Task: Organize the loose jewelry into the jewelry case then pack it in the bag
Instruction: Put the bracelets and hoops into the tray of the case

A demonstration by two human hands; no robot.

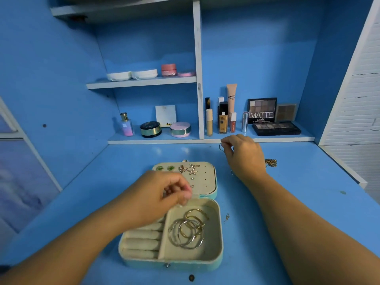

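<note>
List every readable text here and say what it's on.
"MATTE": palette box.
"NUD", rest hidden: white card.
Small print under "MATTE", tube, foundation bottle, pink jar: too blurred to read.

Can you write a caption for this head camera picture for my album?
Right hand pinches a ring while left hand hovers over the open jewelry case.
</note>
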